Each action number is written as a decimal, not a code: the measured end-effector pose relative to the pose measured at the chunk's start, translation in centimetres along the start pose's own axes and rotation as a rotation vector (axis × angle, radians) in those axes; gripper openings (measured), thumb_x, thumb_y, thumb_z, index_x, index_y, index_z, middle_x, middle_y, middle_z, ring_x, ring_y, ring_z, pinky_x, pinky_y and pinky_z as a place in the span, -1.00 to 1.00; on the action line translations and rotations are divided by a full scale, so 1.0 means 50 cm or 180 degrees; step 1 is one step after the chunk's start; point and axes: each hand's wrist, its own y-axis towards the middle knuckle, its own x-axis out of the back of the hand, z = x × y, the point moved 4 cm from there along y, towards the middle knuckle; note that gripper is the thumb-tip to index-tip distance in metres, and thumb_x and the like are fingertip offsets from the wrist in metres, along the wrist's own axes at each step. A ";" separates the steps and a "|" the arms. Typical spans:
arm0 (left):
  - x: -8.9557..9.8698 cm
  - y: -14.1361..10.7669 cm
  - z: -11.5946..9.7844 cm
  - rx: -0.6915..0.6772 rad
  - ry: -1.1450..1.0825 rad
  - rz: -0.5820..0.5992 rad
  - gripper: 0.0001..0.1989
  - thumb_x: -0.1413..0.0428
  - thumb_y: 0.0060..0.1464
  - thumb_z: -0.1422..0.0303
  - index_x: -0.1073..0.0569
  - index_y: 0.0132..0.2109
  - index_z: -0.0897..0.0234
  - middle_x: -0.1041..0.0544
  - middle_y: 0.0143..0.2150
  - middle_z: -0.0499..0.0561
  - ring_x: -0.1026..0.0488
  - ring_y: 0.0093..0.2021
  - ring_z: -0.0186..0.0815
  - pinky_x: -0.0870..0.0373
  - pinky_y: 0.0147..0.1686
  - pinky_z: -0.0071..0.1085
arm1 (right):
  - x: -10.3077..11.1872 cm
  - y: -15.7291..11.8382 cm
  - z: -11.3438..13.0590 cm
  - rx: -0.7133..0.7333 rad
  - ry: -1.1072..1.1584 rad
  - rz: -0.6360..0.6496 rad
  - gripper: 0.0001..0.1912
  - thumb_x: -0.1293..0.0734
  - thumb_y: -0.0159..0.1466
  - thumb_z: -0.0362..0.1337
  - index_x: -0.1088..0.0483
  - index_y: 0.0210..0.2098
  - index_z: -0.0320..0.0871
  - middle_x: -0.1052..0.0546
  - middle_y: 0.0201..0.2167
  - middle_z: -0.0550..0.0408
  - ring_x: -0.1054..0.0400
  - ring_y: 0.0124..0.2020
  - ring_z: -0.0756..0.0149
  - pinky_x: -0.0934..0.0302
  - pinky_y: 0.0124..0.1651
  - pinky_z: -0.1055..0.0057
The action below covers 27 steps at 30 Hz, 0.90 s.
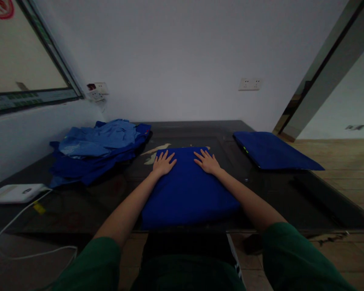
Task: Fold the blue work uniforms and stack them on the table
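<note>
A folded piece of blue cloth (188, 194) lies flat on the dark table in front of me; I cannot tell what kind of item it is. Near its far left corner my left hand (164, 163) rests palm down, fingers spread. My right hand (208, 162) presses flat by the far right corner, its fingers apart too. Both palms touch the fabric and neither grips it.
On the left is a rumpled heap of blue cloths (100, 147). Another flat blue folded cloth (273, 150) lies at the right. A white device (16, 193) with a cable sits at the left edge of the dark table (279, 198). A wall with sockets (250, 84) stands behind.
</note>
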 end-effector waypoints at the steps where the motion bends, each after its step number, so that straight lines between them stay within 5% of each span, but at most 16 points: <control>1: 0.002 0.000 0.011 0.0096 -0.0027 -0.0007 -0.39 0.20 0.20 -0.07 -0.07 0.35 -0.10 0.12 0.43 -0.05 0.21 0.41 -0.03 0.23 0.30 0.06 | 0.003 -0.003 -0.006 -0.0042 -0.0003 0.0025 -0.41 -0.03 0.38 0.07 0.07 0.36 0.13 0.08 0.40 -0.02 0.25 0.39 -0.02 0.29 0.30 -0.18; 6: 0.022 -0.003 0.029 0.0262 -0.0195 -0.0071 -0.43 0.15 0.22 0.00 -0.11 0.34 -0.08 0.07 0.43 0.03 0.20 0.41 -0.01 0.24 0.29 0.12 | 0.019 -0.008 -0.011 -0.0078 0.0199 0.0004 -0.42 -0.09 0.38 0.02 0.00 0.34 0.06 0.04 0.38 -0.08 0.20 0.39 0.01 0.29 0.29 -0.19; 10: 0.074 -0.052 0.054 0.0263 -0.0491 -0.0440 -0.48 0.02 0.18 0.22 -0.29 0.26 0.21 -0.06 0.37 0.19 0.04 0.38 -0.03 0.03 0.28 -0.09 | 0.061 -0.037 -0.026 -0.0073 0.0930 -0.0348 -0.48 -0.22 0.33 -0.16 -0.19 0.25 -0.15 -0.24 0.26 -0.18 -0.08 0.29 0.08 0.06 0.29 0.04; 14: 0.124 -0.206 0.104 0.0351 -0.0903 -0.0524 -0.42 -0.04 0.08 0.16 -0.30 0.25 0.18 -0.43 0.02 0.18 -0.42 0.02 -0.07 -0.34 0.03 -0.22 | 0.130 -0.162 -0.073 -0.0068 0.1843 -0.0856 -0.58 -0.29 0.23 -0.19 -0.33 0.08 -0.10 -0.49 -0.05 -0.08 -0.41 -0.06 0.19 -0.27 0.03 0.25; 17: 0.120 -0.353 0.119 0.0544 -0.1439 -0.0198 -0.34 0.01 0.08 0.03 -0.18 0.31 0.04 -0.51 -0.28 0.04 -0.50 -0.28 -0.15 -0.43 -0.18 -0.26 | 0.156 -0.306 -0.097 -0.0329 0.2267 -0.0710 -0.60 -0.29 0.20 -0.08 -0.37 0.00 -0.06 -0.52 -0.40 0.03 -0.44 -0.35 0.22 -0.35 -0.20 0.27; 22: 0.077 -0.502 0.089 0.0543 -0.2095 -0.0192 -0.32 -0.05 0.03 0.01 -0.18 0.31 -0.05 -0.49 0.02 0.04 -0.43 0.05 -0.13 -0.36 0.07 -0.23 | 0.119 -0.483 -0.053 -0.0820 0.3056 -0.0182 -0.42 -0.28 0.18 0.08 -0.26 0.10 -0.04 -0.53 -0.33 -0.05 -0.45 -0.35 0.20 -0.34 -0.38 0.32; 27: 0.068 -0.526 0.058 0.0580 -0.2448 -0.0345 -0.36 -0.01 0.12 0.01 -0.20 0.30 0.10 -0.32 0.25 0.06 -0.30 0.21 -0.12 -0.21 0.20 -0.10 | 0.096 -0.498 0.017 -0.0839 0.3471 -0.0344 -0.33 -0.30 0.20 0.04 -0.12 0.21 -0.09 -0.51 -0.19 -0.01 -0.43 -0.22 0.23 -0.34 -0.22 0.34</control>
